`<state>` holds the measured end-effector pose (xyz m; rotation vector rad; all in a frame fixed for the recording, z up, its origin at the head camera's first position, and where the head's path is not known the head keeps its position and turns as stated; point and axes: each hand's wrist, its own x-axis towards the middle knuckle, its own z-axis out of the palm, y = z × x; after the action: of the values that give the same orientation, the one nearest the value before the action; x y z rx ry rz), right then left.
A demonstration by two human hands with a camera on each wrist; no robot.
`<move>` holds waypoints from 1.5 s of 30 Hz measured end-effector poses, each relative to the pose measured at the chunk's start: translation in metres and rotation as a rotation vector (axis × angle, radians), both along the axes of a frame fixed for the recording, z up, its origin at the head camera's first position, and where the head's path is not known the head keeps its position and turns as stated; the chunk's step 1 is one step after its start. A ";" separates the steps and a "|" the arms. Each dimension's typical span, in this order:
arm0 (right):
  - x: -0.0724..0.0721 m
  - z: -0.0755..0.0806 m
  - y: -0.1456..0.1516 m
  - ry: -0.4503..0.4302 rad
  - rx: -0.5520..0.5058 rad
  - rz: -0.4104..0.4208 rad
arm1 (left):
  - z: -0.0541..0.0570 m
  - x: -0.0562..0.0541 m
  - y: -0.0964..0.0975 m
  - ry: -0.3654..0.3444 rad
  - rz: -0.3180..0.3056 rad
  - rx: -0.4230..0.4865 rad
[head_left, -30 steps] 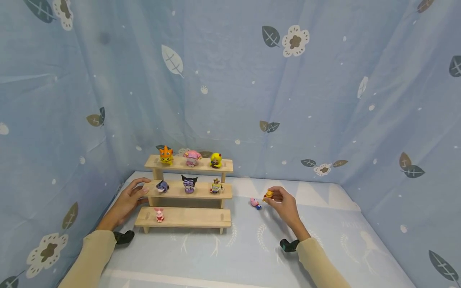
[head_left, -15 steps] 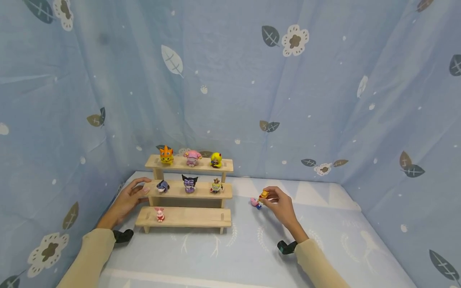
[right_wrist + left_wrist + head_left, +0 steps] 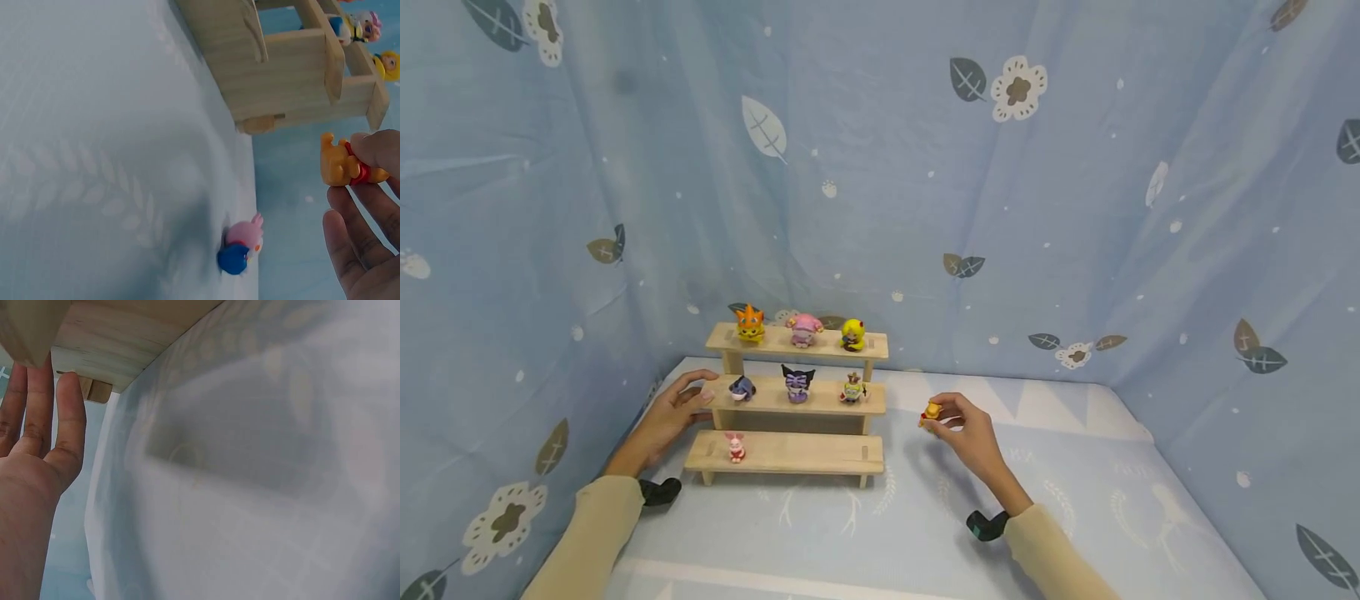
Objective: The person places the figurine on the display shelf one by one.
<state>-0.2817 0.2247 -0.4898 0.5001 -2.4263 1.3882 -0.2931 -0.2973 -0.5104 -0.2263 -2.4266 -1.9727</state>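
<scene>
My left hand (image 3: 672, 417) grips the left end of the middle tier of a three-tier wooden display stand (image 3: 775, 454), its fingers above and below the board. In the right wrist view, a yellow bear figurine (image 3: 340, 165) in a red shirt is pinched by the thumb and fingers of my right hand (image 3: 972, 429), right of the stand. A pink-and-blue figurine (image 3: 240, 247) lies on the table below that hand; in the head view it is hidden. On the lowest tier stands a pink piglet figurine (image 3: 735, 448).
Three figurines line the top tier, a pink one (image 3: 804, 330) in the middle. The middle tier bears a grey-blue donkey (image 3: 742, 388), a black-and-purple figurine (image 3: 797, 385) and a crowned yellow one (image 3: 852, 389). A patterned blue curtain (image 3: 895, 183) surrounds the table (image 3: 910, 533).
My right hand has moved left with the bear figurine, passing over the pink-and-blue figurine, which it now hides in the head view. My left hand has stayed at the stand.
</scene>
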 end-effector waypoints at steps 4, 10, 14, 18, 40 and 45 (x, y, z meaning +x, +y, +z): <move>0.002 0.002 -0.008 0.006 0.005 0.023 | -0.001 -0.001 0.000 0.010 -0.003 0.013; 0.004 0.004 -0.019 -0.023 0.028 0.038 | -0.002 -0.001 -0.001 0.019 -0.009 0.020; 0.007 0.005 -0.026 -0.029 0.033 0.043 | -0.002 0.000 -0.001 0.010 -0.006 0.025; 0.009 0.005 -0.034 -0.032 0.034 0.058 | -0.002 0.001 -0.001 -0.001 -0.001 0.025; 0.023 0.003 -0.092 -0.021 -0.032 0.200 | -0.001 0.002 -0.002 0.008 -0.030 0.006; 0.024 0.007 -0.106 0.004 -0.022 0.232 | -0.002 0.002 -0.002 0.004 -0.011 -0.008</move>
<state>-0.2582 0.1191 -0.4828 0.7995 -2.4080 1.5001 -0.2911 -0.2992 -0.5125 -0.2447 -2.4364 -1.9654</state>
